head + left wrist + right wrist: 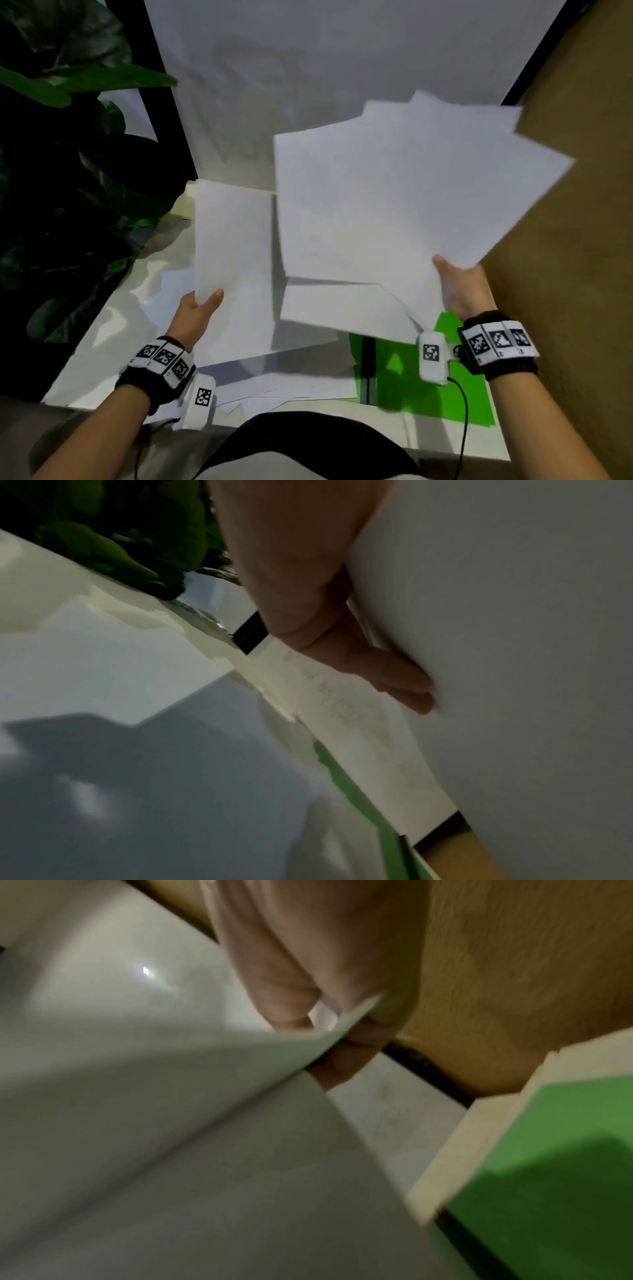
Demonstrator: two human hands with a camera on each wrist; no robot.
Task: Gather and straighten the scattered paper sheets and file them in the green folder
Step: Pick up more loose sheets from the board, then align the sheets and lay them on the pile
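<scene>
Your right hand point(462, 291) pinches a fanned bunch of sheets point(411, 192) by its near corner, thumb on top and fingers point(346, 1064) beneath, while your left hand point(197, 310) grips a smaller bundle of paper point(233, 240) at its bottom edge, both lifted above the table point(102, 349). The sensible move now is to bring the two lots together: slide the left bundle under or onto the fan, then loosen your grip just enough that the sheets can slip against each other. Stand the joined stack on its long edge and tap it on the table, then on its short edge, until the corners agree. More loose pages point(274, 387) lie flat on the table below your hands (gather those before tapping, or you will do it twice). The green folder point(411, 387) lies at the near right of the table, partly under the loose pages, so pull it free first. Hold the fan gently; a one-corner pinch lets sheets droop and slide out.
</scene>
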